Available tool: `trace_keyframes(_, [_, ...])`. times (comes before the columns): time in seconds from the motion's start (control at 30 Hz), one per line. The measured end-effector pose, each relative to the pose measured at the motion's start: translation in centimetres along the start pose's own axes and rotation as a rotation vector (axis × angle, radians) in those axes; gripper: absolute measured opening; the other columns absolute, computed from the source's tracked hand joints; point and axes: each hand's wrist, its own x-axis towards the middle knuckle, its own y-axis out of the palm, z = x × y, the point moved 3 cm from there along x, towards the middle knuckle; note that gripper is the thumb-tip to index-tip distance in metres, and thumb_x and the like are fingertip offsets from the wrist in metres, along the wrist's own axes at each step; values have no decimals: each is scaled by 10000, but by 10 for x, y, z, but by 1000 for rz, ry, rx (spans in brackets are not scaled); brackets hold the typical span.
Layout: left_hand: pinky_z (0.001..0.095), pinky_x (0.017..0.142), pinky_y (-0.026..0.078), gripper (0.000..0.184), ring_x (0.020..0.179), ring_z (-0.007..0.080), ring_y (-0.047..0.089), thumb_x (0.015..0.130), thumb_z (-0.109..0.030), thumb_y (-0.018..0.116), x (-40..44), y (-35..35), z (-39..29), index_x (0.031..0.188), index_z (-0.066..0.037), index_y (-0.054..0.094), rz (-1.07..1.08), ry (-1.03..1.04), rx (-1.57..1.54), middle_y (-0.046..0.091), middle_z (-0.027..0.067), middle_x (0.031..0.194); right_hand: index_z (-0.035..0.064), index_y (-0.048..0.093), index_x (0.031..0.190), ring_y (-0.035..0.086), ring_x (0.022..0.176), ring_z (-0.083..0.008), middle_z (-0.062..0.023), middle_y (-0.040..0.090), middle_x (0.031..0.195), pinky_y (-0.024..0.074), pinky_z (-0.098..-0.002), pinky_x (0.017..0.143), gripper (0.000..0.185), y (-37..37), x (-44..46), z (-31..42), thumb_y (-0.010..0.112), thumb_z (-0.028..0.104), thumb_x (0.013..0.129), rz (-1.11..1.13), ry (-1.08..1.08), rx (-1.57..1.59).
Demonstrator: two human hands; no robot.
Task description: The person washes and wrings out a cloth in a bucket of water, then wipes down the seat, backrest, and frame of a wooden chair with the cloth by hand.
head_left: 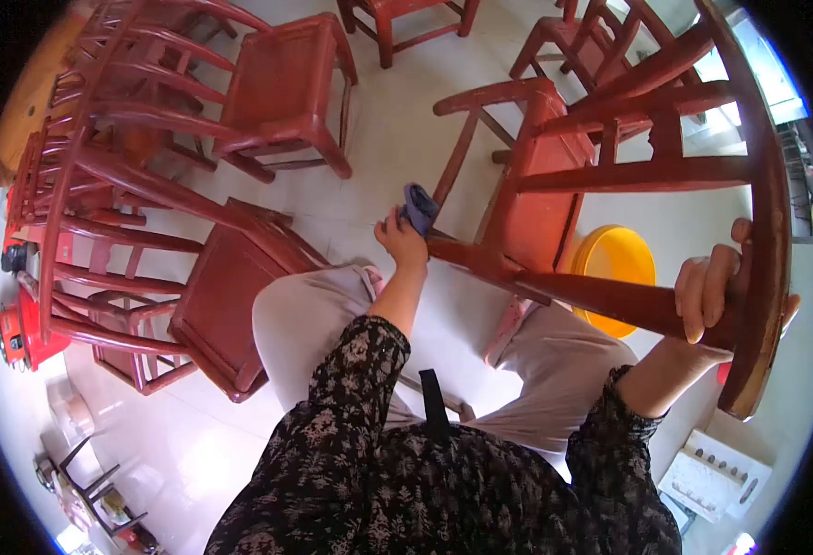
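Observation:
A dark red wooden chair (541, 203) is tipped over in front of my knees, its legs pointing left and its backrest towards the right. My left hand (402, 242) is closed on a bunched purple-blue cloth (419, 211), which is against the end of a chair leg. At the right, my right hand (713, 289) wraps around the back post close to the curved top rail (769, 231). Part of those fingers is hidden behind the wood.
A yellow bucket (621, 268) stands on the floor behind the tipped chair. Several red chairs, one with its seat (240, 296) near my left knee, crowd the left side. Another chair (291, 88) stands farther off. A white perforated board (713, 474) lies at lower right.

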Motion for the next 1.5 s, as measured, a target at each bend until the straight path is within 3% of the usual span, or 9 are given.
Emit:
trace_keyframes(0.13, [336, 888, 409, 417, 1032, 270, 512, 888, -91, 390, 36, 18, 47, 1298, -26, 425, -59, -90, -163, 510, 174, 1155, -109, 274, 1244, 427, 340, -193, -118, 464, 562, 351, -258, 312, 792, 5, 0, -2, 387, 581, 871, -25, 27, 38])
trace_keyframes(0.37, [374, 972, 352, 393, 1139, 372, 459, 898, -142, 379, 49, 17, 56, 1210, 82, 461, 55, -410, -469, 482, 269, 1213, -122, 249, 1248, 431, 383, -223, -175, 471, 610, 379, -294, 361, 748, 10, 4, -3, 285, 544, 909, 28, -9, 90])
trace_keyframes(0.43, [339, 792, 447, 273, 920, 233, 536, 914, -141, 395, 53, 34, 85, 1135, -44, 524, 23, -221, -189, 561, 129, 1055, -124, 255, 1244, 425, 374, -218, -175, 468, 603, 376, -288, 356, 743, 6, -1, -1, 285, 539, 910, 1, -29, 88])
trace_keyframes(0.77, [355, 899, 390, 342, 1064, 319, 500, 929, -146, 370, -44, 13, -5, 1221, -5, 481, 67, 168, -142, 508, 188, 1159, -103, 363, 1195, 466, 385, -224, -133, 466, 538, 412, -298, 431, 614, 2, -25, 23, 291, 441, 919, -298, 36, -128])
trace_keyframes(1.0, [391, 942, 375, 356, 1106, 368, 469, 910, -134, 404, 11, 13, 25, 1199, 65, 465, -42, -14, 51, 481, 257, 1186, -70, 310, 1306, 472, 664, -178, -76, 447, 712, 390, -333, 721, 567, 11, -40, 67, 384, 321, 902, -647, 317, -279])
trace_keyframes(1.1, [391, 934, 386, 346, 1098, 366, 480, 907, -120, 403, 12, 12, 23, 1190, 69, 464, -109, 49, 126, 505, 260, 1155, -59, 279, 1325, 486, 670, -178, -73, 455, 708, 390, -330, 749, 575, 11, -42, 70, 432, 290, 894, -612, 386, -324])
trace_keyframes(1.3, [430, 938, 369, 328, 1100, 379, 467, 888, -101, 403, 38, 2, 23, 1141, 93, 476, -40, -305, -144, 520, 289, 1090, -12, 290, 1337, 549, 724, -183, -68, 490, 757, 437, -326, 787, 598, 13, -32, 81, 515, 239, 843, -666, 545, -495])
trace_keyframes(1.4, [400, 792, 461, 300, 875, 347, 593, 919, -149, 381, 61, 21, 43, 1085, 60, 519, -118, 114, -229, 597, 234, 972, 5, 380, 1249, 554, 678, -170, -72, 494, 837, 485, -275, 677, 481, 3, -35, 91, 531, 160, 820, -774, 548, -781])
trace_keyframes(1.5, [422, 786, 463, 343, 888, 377, 582, 927, -205, 411, 31, 16, -42, 1121, 69, 479, 299, 302, -91, 597, 242, 957, 13, 395, 1222, 525, 650, -147, -78, 489, 842, 464, -253, 628, 452, -5, -39, 92, 539, 154, 818, -893, 535, -837])
